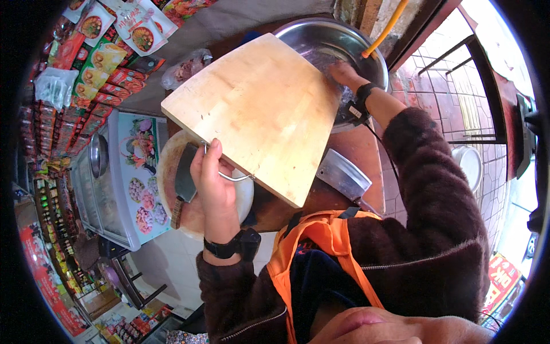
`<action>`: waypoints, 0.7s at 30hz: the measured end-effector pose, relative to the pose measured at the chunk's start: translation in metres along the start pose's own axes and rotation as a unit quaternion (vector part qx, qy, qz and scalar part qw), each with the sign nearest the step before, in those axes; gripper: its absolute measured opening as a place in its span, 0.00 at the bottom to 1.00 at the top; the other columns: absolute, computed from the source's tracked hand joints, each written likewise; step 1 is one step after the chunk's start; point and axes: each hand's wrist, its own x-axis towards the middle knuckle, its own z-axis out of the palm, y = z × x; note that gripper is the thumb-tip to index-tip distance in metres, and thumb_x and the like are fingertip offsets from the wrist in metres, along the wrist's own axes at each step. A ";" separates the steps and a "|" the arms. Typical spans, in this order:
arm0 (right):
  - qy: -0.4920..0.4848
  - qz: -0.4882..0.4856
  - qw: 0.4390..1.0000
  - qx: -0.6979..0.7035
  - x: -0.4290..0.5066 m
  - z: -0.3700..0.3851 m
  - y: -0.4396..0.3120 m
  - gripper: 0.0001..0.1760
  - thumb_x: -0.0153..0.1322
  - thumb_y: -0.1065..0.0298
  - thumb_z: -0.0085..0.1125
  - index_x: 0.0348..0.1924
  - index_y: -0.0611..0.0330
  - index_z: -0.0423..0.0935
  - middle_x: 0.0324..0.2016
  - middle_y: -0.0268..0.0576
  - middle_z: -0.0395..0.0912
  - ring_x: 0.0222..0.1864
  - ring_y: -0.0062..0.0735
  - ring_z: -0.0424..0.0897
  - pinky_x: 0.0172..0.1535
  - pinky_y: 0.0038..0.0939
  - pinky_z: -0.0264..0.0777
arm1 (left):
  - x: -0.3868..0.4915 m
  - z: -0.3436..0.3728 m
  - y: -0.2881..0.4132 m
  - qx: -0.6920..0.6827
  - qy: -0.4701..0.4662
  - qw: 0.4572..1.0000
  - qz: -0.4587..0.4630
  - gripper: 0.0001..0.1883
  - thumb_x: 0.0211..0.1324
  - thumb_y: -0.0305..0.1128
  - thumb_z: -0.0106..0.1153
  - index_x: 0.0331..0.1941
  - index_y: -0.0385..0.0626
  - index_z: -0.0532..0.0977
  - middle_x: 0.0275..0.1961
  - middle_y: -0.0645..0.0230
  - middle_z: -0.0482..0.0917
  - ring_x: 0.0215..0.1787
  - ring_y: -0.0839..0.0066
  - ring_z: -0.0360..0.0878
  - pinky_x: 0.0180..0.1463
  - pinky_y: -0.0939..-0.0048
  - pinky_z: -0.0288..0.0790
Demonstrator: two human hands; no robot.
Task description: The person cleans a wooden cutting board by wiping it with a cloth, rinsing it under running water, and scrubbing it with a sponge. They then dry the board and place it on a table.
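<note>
A wooden cutting board [258, 112] is tilted in front of me, its far right part over the rim of a steel basin [374, 47]. At its near left edge my left hand [215, 176] grips the board by its metal handle [234, 177], thumb on the board's edge. My right hand [346, 75] reaches into the basin behind the board; its fingers are blurred, and whether they hold anything I cannot tell. A yellow hose [384, 30] hangs over the basin.
One cleaver [185, 172] lies on a round chopping block [172, 150] at the left. Another cleaver [343, 174] rests on the red-brown table [361, 144]. Behind the board is a plastic bag of meat [187, 69]. A chest freezer [124, 180] stands further left, near shelves of packets.
</note>
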 end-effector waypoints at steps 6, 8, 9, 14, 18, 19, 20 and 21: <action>-0.107 -0.051 0.814 0.569 0.006 -0.014 -0.022 0.15 0.73 0.61 0.48 0.38 0.63 0.78 0.31 0.50 0.80 0.34 0.41 0.81 0.41 0.33 0.76 | -0.001 0.009 0.008 -0.006 0.003 1.000 -0.001 0.14 0.61 0.31 0.56 0.47 0.36 0.73 0.44 0.66 0.78 0.44 0.77 0.76 0.48 0.72 0.72; -0.180 0.008 0.683 0.708 -0.022 -0.031 -0.077 0.13 0.75 0.66 0.45 0.39 0.64 0.77 0.31 0.48 0.79 0.34 0.39 0.80 0.41 0.33 0.76 | 0.000 0.011 0.007 -0.015 -0.005 1.000 0.007 0.14 0.61 0.31 0.57 0.47 0.36 0.73 0.44 0.67 0.78 0.44 0.77 0.76 0.47 0.72 0.72; -0.184 -0.027 0.688 0.702 -0.042 -0.034 -0.113 0.13 0.76 0.66 0.44 0.40 0.65 0.76 0.33 0.48 0.80 0.36 0.39 0.80 0.43 0.33 0.77 | 0.001 0.011 0.007 -0.006 -0.003 1.000 -0.002 0.14 0.61 0.32 0.56 0.47 0.36 0.73 0.44 0.67 0.78 0.44 0.78 0.76 0.47 0.73 0.72; -0.056 -0.411 0.808 0.419 -0.165 -0.040 -0.245 0.23 0.77 0.58 0.42 0.58 0.65 0.69 0.54 0.55 0.72 0.59 0.48 0.69 0.64 0.42 0.61 | 0.005 0.006 0.010 0.028 -0.034 0.999 -0.013 0.17 0.62 0.33 0.55 0.50 0.33 0.72 0.50 0.63 0.78 0.51 0.73 0.75 0.57 0.70 0.67; 0.091 -0.629 0.759 0.140 -0.184 -0.022 -0.277 0.34 0.75 0.51 0.46 0.68 0.60 0.56 0.67 0.55 0.56 0.70 0.52 0.52 0.70 0.45 0.48 | 0.006 0.003 0.008 0.025 -0.040 0.999 -0.007 0.16 0.64 0.33 0.53 0.50 0.34 0.72 0.49 0.64 0.78 0.49 0.74 0.76 0.55 0.71 0.68; 0.083 -0.601 0.782 0.141 -0.174 -0.021 -0.274 0.34 0.75 0.50 0.45 0.68 0.60 0.56 0.67 0.55 0.55 0.70 0.53 0.52 0.70 0.45 0.46 | 0.006 0.002 0.008 0.019 -0.052 0.998 0.003 0.15 0.64 0.33 0.53 0.50 0.34 0.72 0.49 0.64 0.78 0.50 0.74 0.76 0.55 0.71 0.68; 0.092 -0.582 0.797 0.132 -0.159 -0.020 -0.270 0.34 0.75 0.49 0.44 0.68 0.60 0.56 0.68 0.55 0.54 0.70 0.54 0.51 0.70 0.46 0.45 | 0.006 0.001 0.008 0.023 -0.046 0.999 -0.003 0.15 0.65 0.32 0.53 0.50 0.34 0.72 0.49 0.64 0.78 0.50 0.75 0.76 0.55 0.71 0.68; 0.092 -0.560 0.816 0.115 -0.144 -0.020 -0.267 0.34 0.75 0.47 0.43 0.68 0.60 0.56 0.68 0.56 0.53 0.70 0.55 0.51 0.71 0.46 0.44 | 0.006 0.000 0.008 0.024 -0.044 0.999 -0.007 0.15 0.65 0.32 0.53 0.50 0.34 0.72 0.49 0.64 0.78 0.50 0.75 0.76 0.56 0.71 0.68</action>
